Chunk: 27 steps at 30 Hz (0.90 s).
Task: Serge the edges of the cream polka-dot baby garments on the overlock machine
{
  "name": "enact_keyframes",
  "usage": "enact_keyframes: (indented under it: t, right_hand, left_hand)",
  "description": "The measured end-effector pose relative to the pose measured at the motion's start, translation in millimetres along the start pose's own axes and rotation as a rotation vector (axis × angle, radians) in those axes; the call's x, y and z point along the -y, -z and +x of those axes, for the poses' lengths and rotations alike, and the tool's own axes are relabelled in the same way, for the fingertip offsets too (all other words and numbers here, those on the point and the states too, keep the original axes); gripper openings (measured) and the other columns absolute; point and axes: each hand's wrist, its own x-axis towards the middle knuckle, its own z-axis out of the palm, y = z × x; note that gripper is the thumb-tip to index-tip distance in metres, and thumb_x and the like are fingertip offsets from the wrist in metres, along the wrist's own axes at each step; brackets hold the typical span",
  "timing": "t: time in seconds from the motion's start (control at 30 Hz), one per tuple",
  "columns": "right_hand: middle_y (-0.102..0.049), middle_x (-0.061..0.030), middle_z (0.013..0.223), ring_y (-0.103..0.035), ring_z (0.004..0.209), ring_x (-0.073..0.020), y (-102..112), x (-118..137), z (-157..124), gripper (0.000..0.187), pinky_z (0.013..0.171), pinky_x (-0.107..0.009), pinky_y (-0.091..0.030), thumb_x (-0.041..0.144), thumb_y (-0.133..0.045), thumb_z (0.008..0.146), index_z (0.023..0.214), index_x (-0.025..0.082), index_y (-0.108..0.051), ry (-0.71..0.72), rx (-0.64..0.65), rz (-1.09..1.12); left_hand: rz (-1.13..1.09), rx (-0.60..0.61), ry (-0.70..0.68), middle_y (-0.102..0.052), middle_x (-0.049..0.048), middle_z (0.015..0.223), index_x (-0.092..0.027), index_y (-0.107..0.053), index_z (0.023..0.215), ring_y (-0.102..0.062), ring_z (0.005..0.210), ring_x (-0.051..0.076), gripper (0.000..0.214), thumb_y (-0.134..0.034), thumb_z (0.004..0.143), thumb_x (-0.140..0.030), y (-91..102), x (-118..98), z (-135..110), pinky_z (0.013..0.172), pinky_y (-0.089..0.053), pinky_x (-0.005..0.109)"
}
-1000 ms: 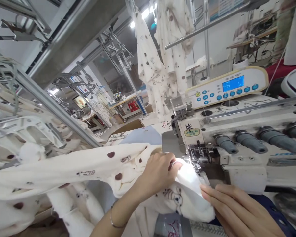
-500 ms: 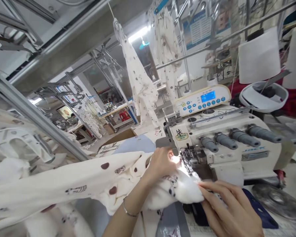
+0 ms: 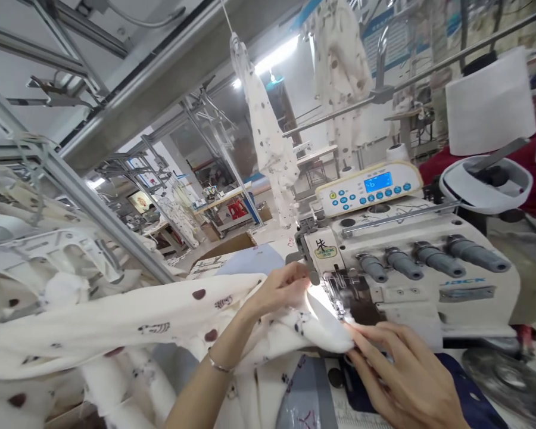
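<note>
A cream fabric piece (image 3: 174, 310) printed with zebras and dark red spots stretches from the left to the needle area of a white overlock sewing machine (image 3: 429, 238). My left hand (image 3: 281, 289) pinches the fabric just left of the lit presser foot (image 3: 337, 301), a bracelet on its wrist. At the near side of the foot, my right hand (image 3: 402, 366) grips the fabric's edge between thumb and fingers. The fabric between both hands bulges in a fold. The needle itself is hard to make out.
A control panel (image 3: 370, 187) with a blue display sits atop the machine. Large white thread cones (image 3: 491, 104) stand at the right. Printed fabric (image 3: 268, 131) hangs from above behind the machine. A metal rail (image 3: 111, 202) slants down at the left.
My left hand has shifted slightly left, away from the presser foot, opening the fabric fold. My right hand has moved slightly left with the edge. The camera view has turned a little.
</note>
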Motion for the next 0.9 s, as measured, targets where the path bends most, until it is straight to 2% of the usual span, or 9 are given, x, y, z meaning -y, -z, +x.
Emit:
enact_keyframes:
  t: [0.1, 0.17, 0.3, 0.4, 0.5, 0.6, 0.7, 0.8, 0.9]
  right_hand:
    - [-0.060, -0.0067, 0.100, -0.053, 0.089, -0.0168, -1.6, -4.4, -0.2, 0.025, 0.084, -0.032, -0.044, 0.016, -0.060, 0.087, 0.112, 0.012, -0.061, 0.007, 0.023, 0.047]
    - [-0.059, -0.0077, 0.102, -0.052, 0.091, -0.0172, -1.3, -6.7, 0.3, 0.027, 0.085, -0.033, -0.043, 0.014, -0.060, 0.087, 0.113, 0.012, -0.060, -0.007, 0.014, 0.119]
    - [-0.057, -0.0081, 0.106, -0.052, 0.098, -0.0188, 2.1, -8.7, 2.6, 0.029, 0.087, -0.035, -0.044, 0.014, -0.057, 0.086, 0.115, 0.015, -0.057, -0.074, 0.010, 0.291]
    - [-0.054, -0.0068, 0.110, -0.050, 0.104, -0.0189, 5.4, -6.7, 8.0, 0.030, 0.086, -0.032, -0.045, 0.015, -0.046, 0.087, 0.117, 0.018, -0.054, -0.133, 0.105, 0.351]
    - [-0.052, -0.0048, 0.108, -0.048, 0.105, -0.0179, 7.2, -2.3, 17.1, 0.040, 0.083, -0.030, -0.046, 0.013, -0.038, 0.081, 0.118, 0.021, -0.048, -0.199, 0.239, 0.362]
    - [-0.051, -0.0037, 0.104, -0.048, 0.099, -0.0176, 8.1, 2.8, 23.9, 0.044, 0.080, -0.031, -0.047, 0.011, -0.037, 0.076, 0.118, 0.024, -0.044, -0.235, 0.350, 0.417]
    - [-0.050, -0.0032, 0.103, -0.049, 0.099, -0.0168, 11.8, 9.1, 21.3, 0.032, 0.081, -0.029, -0.047, 0.013, -0.039, 0.080, 0.110, 0.025, -0.044, -0.273, 0.402, 0.526]
    - [-0.049, -0.0038, 0.110, -0.049, 0.105, -0.0153, 17.1, 17.6, 8.9, 0.021, 0.087, -0.025, -0.046, 0.018, -0.042, 0.087, 0.107, 0.024, -0.043, -0.325, 0.369, 0.563]
    - [-0.048, -0.0053, 0.119, -0.048, 0.112, -0.0150, 19.1, 23.8, -5.1, 0.025, 0.094, -0.023, -0.043, 0.023, -0.045, 0.089, 0.114, 0.024, -0.043, -0.319, 0.287, 0.469]
  left_hand:
    - [0.093, 0.072, -0.050, -0.058, 0.0054, 0.094, -0.017, -0.049, 0.114, -0.053, 0.080, 0.015, 0.028, -0.044, 0.093, -0.034, 11.0, -2.6, -17.8, 0.073, -0.043, 0.028]
    - [0.304, 0.117, -0.097, -0.059, 0.0079, 0.102, -0.017, -0.049, 0.117, -0.054, 0.089, 0.017, 0.026, -0.040, 0.095, -0.029, 17.7, -9.0, -29.9, 0.080, -0.043, 0.031]
    - [0.754, 0.215, -0.256, -0.061, 0.0068, 0.086, -0.016, -0.060, 0.087, -0.052, 0.082, 0.018, 0.019, -0.045, 0.093, -0.027, 30.5, -44.3, -51.5, 0.078, -0.041, 0.034]
    - [0.601, 0.350, -0.437, -0.064, 0.0025, 0.083, -0.019, -0.060, 0.083, -0.052, 0.081, 0.015, 0.006, -0.054, 0.085, -0.018, 33.2, -79.7, -59.2, 0.082, -0.041, 0.032]
    - [0.445, 0.496, -0.554, -0.067, -0.0021, 0.096, -0.020, -0.059, 0.088, -0.053, 0.089, 0.013, 0.022, -0.054, 0.074, -0.004, 27.1, -96.4, -57.6, 0.092, -0.038, 0.029]
    - [0.581, 0.443, -0.536, -0.065, -0.0010, 0.087, -0.019, -0.058, 0.086, -0.049, 0.085, 0.016, 0.023, -0.054, 0.070, -0.003, 20.6, -92.8, -53.3, 0.081, -0.037, 0.033]
    - [0.632, 0.331, -0.492, -0.060, 0.0007, 0.076, -0.018, -0.061, 0.086, -0.045, 0.081, 0.017, 0.009, -0.061, 0.077, -0.018, 20.9, -85.3, -48.1, 0.075, -0.034, 0.033]
    - [0.605, 0.317, -0.497, -0.060, 0.0025, 0.078, -0.016, -0.062, 0.093, -0.043, 0.082, 0.018, 0.012, -0.057, 0.083, -0.019, 20.7, -79.1, -37.9, 0.075, -0.034, 0.032]
    - [0.662, 0.389, -0.545, -0.061, 0.0066, 0.095, -0.015, -0.060, 0.110, -0.042, 0.085, 0.019, 0.022, -0.052, 0.089, -0.020, 13.3, -71.3, -25.1, 0.076, -0.035, 0.032]
